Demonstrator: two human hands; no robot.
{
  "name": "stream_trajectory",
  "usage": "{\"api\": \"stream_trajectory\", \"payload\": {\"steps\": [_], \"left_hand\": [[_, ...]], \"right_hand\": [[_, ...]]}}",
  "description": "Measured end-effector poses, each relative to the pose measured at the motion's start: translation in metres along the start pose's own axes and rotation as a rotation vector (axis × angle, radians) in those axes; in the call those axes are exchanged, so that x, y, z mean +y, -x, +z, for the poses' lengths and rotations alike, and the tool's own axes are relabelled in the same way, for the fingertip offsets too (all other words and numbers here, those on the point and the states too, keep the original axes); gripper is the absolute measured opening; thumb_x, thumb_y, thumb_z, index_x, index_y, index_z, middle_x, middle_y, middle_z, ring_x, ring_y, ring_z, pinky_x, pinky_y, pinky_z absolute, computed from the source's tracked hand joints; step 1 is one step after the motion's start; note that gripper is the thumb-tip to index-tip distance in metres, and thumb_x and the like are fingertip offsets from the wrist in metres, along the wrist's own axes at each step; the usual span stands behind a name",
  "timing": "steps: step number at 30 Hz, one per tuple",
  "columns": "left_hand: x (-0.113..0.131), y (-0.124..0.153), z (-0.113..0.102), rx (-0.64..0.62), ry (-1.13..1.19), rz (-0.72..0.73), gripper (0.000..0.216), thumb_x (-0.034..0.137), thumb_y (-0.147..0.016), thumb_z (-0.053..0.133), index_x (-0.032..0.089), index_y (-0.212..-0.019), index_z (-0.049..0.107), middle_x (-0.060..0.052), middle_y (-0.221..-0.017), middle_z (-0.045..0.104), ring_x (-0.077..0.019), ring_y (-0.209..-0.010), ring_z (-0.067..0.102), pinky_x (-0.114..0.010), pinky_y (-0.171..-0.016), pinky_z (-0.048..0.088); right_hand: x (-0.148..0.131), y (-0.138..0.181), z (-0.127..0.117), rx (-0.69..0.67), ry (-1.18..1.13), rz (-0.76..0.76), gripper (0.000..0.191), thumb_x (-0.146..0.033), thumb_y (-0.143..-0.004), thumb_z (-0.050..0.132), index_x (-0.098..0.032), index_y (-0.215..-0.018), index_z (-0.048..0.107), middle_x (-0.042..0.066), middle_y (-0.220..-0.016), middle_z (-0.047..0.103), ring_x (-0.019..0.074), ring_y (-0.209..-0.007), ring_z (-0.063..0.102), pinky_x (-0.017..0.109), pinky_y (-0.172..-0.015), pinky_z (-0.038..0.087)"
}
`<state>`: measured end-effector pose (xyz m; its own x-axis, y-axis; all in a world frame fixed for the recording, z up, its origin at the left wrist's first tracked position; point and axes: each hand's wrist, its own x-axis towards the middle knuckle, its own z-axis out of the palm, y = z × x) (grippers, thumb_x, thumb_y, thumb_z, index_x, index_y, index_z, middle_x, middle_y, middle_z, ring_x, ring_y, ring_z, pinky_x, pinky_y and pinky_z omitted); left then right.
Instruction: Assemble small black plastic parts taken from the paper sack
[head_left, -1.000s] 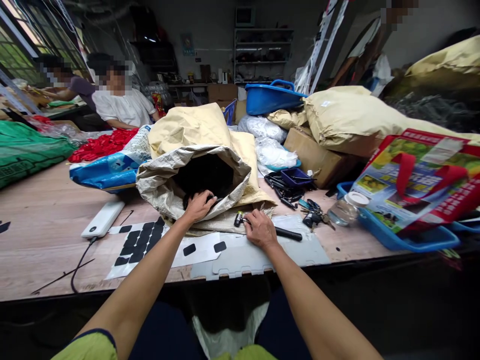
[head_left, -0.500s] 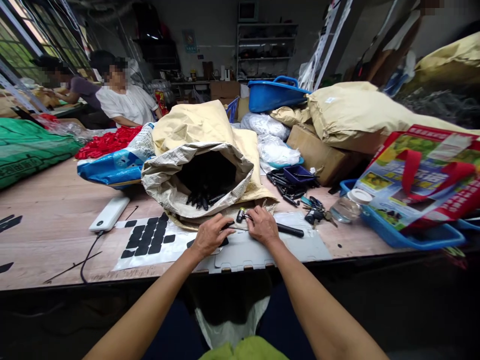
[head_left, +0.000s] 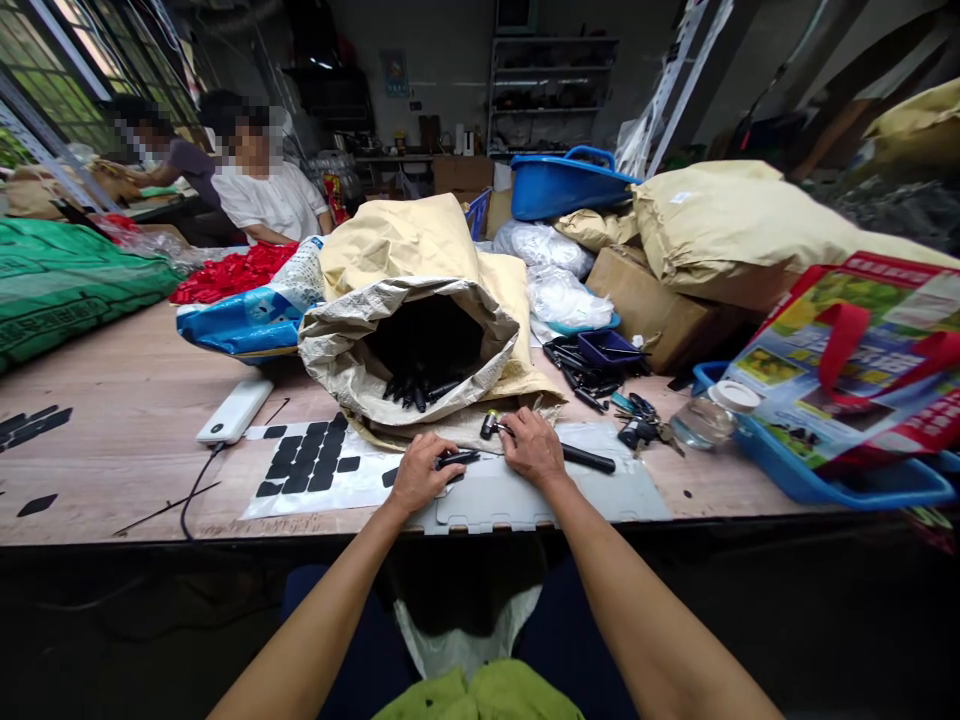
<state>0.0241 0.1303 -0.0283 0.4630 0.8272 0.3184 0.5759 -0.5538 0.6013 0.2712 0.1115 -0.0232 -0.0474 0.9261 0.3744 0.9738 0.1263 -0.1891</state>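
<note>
so the thing in play is a slim black part (head_left: 461, 458), just over the grey sheet (head_left: 491, 508) near the bench edge. the left hand (head_left: 421, 474) has its thumb and fingers closed on one end, and the free end pokes out toward the right hand (head_left: 532, 446). its long axis runs roughly side to side, tipped up a touch at the free end. left hand is obviously the nearer one since it's holding the thing, and there's only a small gap over to the right hand.

right hand is wrapped round the shaft of a small hammer (head_left: 589, 459), near the head. that lies mostly crosswise too: head on the left, facing the black part, dark grip sticking out past the hand on the right. can't tell how tight the hold is.

right behind both hands is a woven sack (head_left: 335, 345), mouth facing the person, with more black pieces (head_left: 417, 390) inside the lip. left of the hands, dark rounded pads (head_left: 309, 455) sit on a white strip, then a power bank (head_left: 235, 410) on a cable. over to the right: keys (head_left: 640, 425), a clear jar (head_left: 703, 421) and a blue tray (head_left: 847, 488).
</note>
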Motion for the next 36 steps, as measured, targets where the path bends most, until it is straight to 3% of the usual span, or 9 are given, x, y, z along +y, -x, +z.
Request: {"api": "stream_trajectory", "payload": {"steps": [8,13,17,27,30,36], "left_hand": [[-0.001,-0.005,-0.006,-0.058,0.085,-0.068,0.021,0.032,-0.076,0.083,0.023,-0.094,0.077,-0.003,-0.088,0.066,-0.0214,-0.090,0.056,-0.031,-0.081,0.042],[-0.001,-0.006,-0.007,-0.091,0.102,-0.088,0.024,0.030,-0.072,0.086,0.023,-0.093,0.077,-0.001,-0.090,0.069,-0.0211,-0.092,0.057,-0.031,-0.081,0.041],[-0.002,-0.007,-0.006,-0.100,0.107,-0.123,0.025,0.030,-0.071,0.086,0.024,-0.093,0.076,0.000,-0.092,0.069,-0.0203,-0.092,0.056,-0.031,-0.084,0.041],[-0.003,-0.009,-0.006,-0.154,0.024,-0.142,0.020,0.038,-0.074,0.082,0.023,-0.083,0.073,0.001,-0.089,0.066,-0.0197,-0.090,0.054,-0.030,-0.080,0.039],[-0.002,-0.009,-0.007,-0.160,0.021,-0.146,0.019,0.037,-0.074,0.082,0.023,-0.081,0.072,0.001,-0.088,0.066,-0.0197,-0.090,0.055,-0.030,-0.080,0.039],[-0.001,-0.008,-0.006,-0.132,0.073,-0.169,0.024,0.033,-0.071,0.085,0.026,-0.091,0.076,0.001,-0.097,0.071,-0.0206,-0.096,0.057,-0.032,-0.085,0.041]], "right_hand": [[0.001,-0.004,-0.014,-0.007,-0.043,-0.091,0.023,-0.026,-0.098,0.051,-0.021,-0.111,0.070,0.008,-0.100,0.062,0.0214,-0.095,0.053,0.031,-0.086,0.040],[-0.028,0.008,-0.037,0.124,-0.291,-0.053,0.027,-0.029,-0.101,0.047,-0.023,-0.117,0.067,0.006,-0.099,0.064,0.0193,-0.097,0.059,0.029,-0.088,0.045],[-0.054,0.024,-0.038,0.075,-0.434,-0.047,0.026,-0.028,-0.100,0.048,-0.022,-0.117,0.068,0.005,-0.099,0.066,0.0175,-0.094,0.063,0.027,-0.087,0.048],[-0.091,0.035,-0.037,-0.013,-0.292,-0.051,0.027,-0.027,-0.102,0.046,-0.024,-0.120,0.066,0.005,-0.100,0.066,0.0168,-0.093,0.062,0.025,-0.083,0.046],[-0.094,0.034,-0.044,-0.044,-0.229,-0.045,0.026,-0.026,-0.101,0.048,-0.025,-0.117,0.068,0.004,-0.099,0.066,0.0163,-0.091,0.062,0.024,-0.078,0.046],[-0.086,0.036,-0.052,0.034,-0.208,0.001,0.028,-0.028,-0.102,0.046,-0.024,-0.121,0.067,0.005,-0.098,0.066,0.0169,-0.093,0.062,0.025,-0.080,0.046]]}}
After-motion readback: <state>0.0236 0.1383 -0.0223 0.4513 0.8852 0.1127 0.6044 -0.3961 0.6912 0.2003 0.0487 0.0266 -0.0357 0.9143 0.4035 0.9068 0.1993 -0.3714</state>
